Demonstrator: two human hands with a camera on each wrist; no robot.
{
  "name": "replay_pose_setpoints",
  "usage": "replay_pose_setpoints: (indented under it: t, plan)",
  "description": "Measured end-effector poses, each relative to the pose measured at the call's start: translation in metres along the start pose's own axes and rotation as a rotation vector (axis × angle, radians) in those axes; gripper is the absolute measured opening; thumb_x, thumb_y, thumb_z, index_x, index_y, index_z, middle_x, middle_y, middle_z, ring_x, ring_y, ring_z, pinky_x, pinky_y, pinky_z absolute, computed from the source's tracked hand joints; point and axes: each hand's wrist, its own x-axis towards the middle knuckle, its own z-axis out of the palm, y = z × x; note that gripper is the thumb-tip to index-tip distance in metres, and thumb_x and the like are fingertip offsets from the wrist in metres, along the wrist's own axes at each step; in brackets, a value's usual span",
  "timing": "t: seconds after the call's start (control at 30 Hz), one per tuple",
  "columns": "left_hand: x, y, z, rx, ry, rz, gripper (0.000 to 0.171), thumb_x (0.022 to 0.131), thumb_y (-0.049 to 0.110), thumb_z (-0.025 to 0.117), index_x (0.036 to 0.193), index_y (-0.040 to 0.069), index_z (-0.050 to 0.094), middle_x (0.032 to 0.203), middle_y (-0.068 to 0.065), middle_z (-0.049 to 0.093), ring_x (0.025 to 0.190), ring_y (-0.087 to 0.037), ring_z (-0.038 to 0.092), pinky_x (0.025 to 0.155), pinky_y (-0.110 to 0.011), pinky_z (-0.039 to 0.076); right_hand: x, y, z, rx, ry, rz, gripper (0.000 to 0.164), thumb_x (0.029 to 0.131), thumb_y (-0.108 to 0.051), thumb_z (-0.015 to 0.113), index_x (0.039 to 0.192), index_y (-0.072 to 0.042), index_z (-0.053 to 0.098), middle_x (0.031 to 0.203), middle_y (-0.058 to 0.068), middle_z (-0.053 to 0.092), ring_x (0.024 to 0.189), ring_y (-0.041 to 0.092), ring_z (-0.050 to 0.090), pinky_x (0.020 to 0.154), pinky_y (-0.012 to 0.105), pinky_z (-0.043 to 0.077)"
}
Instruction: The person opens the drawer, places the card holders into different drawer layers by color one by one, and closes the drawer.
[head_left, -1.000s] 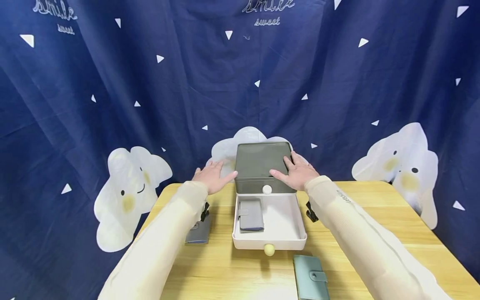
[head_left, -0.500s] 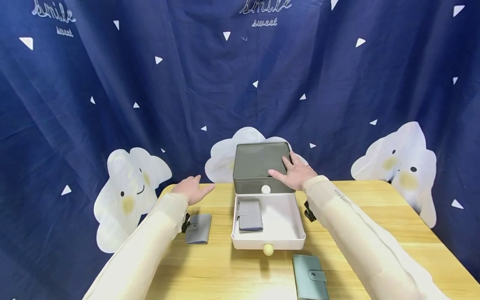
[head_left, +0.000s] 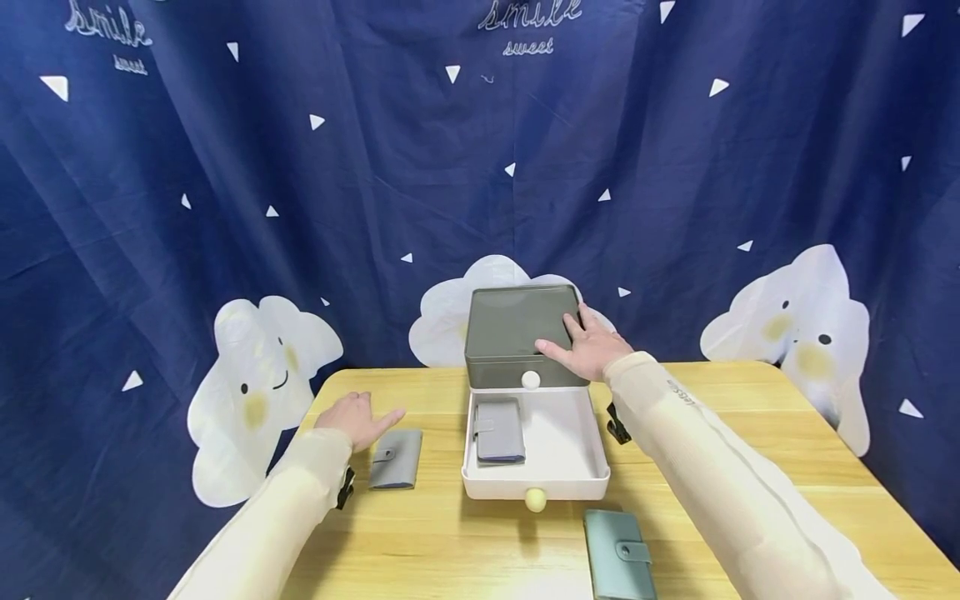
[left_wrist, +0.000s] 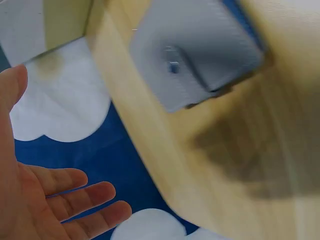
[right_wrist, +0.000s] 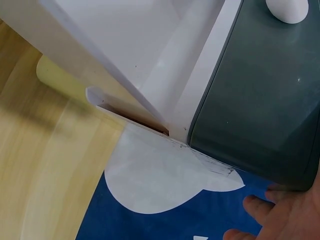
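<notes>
Two hands at work around a grey drawer box [head_left: 522,333], standing at the far middle of the worktop [head_left: 750,442] against a blue curtain [head_left: 300,167]. Right hand [head_left: 588,344] laid flat on the box's top near its right edge, fingers straight, grasping nothing. Lower white drawer [head_left: 570,479] pulled out in front of the box, with a grey wallet [head_left: 498,430] lying in its left half and a pale yellow knob [head_left: 535,499] on its front; round white knob [head_left: 530,381] on the upper drawer, which was closed. Left hand [head_left: 358,418] released, fingers relaxed and spread, hovering low to the left of the box, just beside a second grey wallet [head_left: 395,458] flat on the worktop; contact with it impossible to tell. Green wallet [head_left: 619,553] lying in front of the box, right of the yellow knob, near the worktop's front edge.
</notes>
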Motion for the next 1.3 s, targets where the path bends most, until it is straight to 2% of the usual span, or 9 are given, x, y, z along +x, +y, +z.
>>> replay_pose_setpoints:
  t: [0.3,0.47,0.6,0.7,0.83,0.93,1.07,1.13,1.3]
  plan:
    - [-0.009,-0.012,0.038,0.015,0.02,-0.009,0.1,0.085,0.074,0.044,0.129,-0.016,0.048,0.123,-0.032,0.054,0.111,-0.046,0.054,0.088,-0.057,0.046,0.005,0.003,0.005,0.001,0.008,-0.004,0.106,0.082,-0.085,0.022,0.155,-0.008,0.016,0.159,0.019,-0.001,0.142,0.044,0.015,0.11,0.059,0.022]
    - [-0.011,-0.009,0.058,-0.014,0.001,-0.044,0.089,0.084,0.072,0.048,0.112,-0.012,0.059,0.109,-0.026,0.059,0.101,-0.04,0.058,0.082,-0.052,0.049,0.008,0.005,0.008,0.006,0.002,-0.004,0.107,0.081,-0.086,0.021,0.155,-0.009,0.015,0.16,0.019,-0.002,0.143,0.042,0.013,0.11,0.058,0.022]
    - [-0.01,-0.005,0.066,-0.034,-0.021,-0.061,0.08,0.087,0.068,0.048,0.101,-0.009,0.062,0.098,-0.024,0.062,0.092,-0.039,0.06,0.081,-0.049,0.049,0.008,0.005,0.008,0.011,-0.001,-0.002,0.108,0.08,-0.086,0.021,0.155,-0.009,0.015,0.16,0.019,-0.003,0.143,0.043,0.013,0.11,0.058,0.022]
    - [-0.008,-0.004,0.066,-0.073,-0.071,-0.08,0.08,0.09,0.066,0.044,0.111,-0.009,0.062,0.104,-0.026,0.063,0.095,-0.041,0.061,0.083,-0.049,0.048,0.008,0.006,0.008,0.016,-0.002,0.0,0.108,0.08,-0.087,0.021,0.155,-0.009,0.015,0.16,0.018,-0.004,0.143,0.043,0.014,0.109,0.059,0.022]
    - [-0.007,-0.006,0.063,-0.19,-0.159,-0.142,0.084,0.092,0.065,0.042,0.124,-0.011,0.057,0.117,-0.027,0.06,0.102,-0.04,0.06,0.087,-0.048,0.048,0.009,0.007,0.009,0.019,-0.003,-0.001,0.109,0.079,-0.087,0.021,0.155,-0.009,0.014,0.16,0.018,-0.004,0.143,0.042,0.013,0.11,0.058,0.022]
    - [-0.006,-0.009,0.061,-0.321,-0.2,-0.221,0.083,0.089,0.065,0.047,0.12,-0.012,0.058,0.106,-0.024,0.063,0.088,-0.034,0.062,0.075,-0.043,0.051,0.01,0.007,0.009,0.021,-0.003,-0.003,0.109,0.079,-0.088,0.02,0.155,-0.01,0.014,0.16,0.018,-0.004,0.143,0.042,0.013,0.109,0.059,0.023]
    - [-0.005,-0.011,0.058,-0.462,-0.222,-0.3,0.08,0.086,0.062,0.054,0.114,-0.012,0.058,0.086,-0.016,0.06,0.069,-0.026,0.057,0.059,-0.035,0.048,0.01,0.008,0.01,0.026,-0.005,-0.001,0.109,0.079,-0.088,0.02,0.155,-0.01,0.014,0.16,0.017,-0.005,0.142,0.043,0.014,0.108,0.059,0.024]
    - [-0.006,-0.009,0.056,-0.493,-0.226,-0.324,0.081,0.086,0.062,0.056,0.116,-0.012,0.057,0.088,-0.016,0.061,0.071,-0.025,0.058,0.06,-0.034,0.049,0.011,0.009,0.01,0.029,-0.005,-0.001,0.11,0.079,-0.088,0.02,0.155,-0.01,0.013,0.16,0.017,-0.005,0.142,0.043,0.015,0.108,0.059,0.025]
    - [-0.015,0.005,0.044,-0.427,-0.214,-0.325,0.085,0.083,0.06,0.062,0.124,-0.014,0.052,0.101,-0.02,0.061,0.081,-0.027,0.059,0.07,-0.037,0.051,0.011,0.009,0.01,0.032,-0.005,-0.002,0.111,0.078,-0.089,0.02,0.155,-0.01,0.013,0.16,0.017,-0.006,0.143,0.042,0.014,0.107,0.06,0.026]
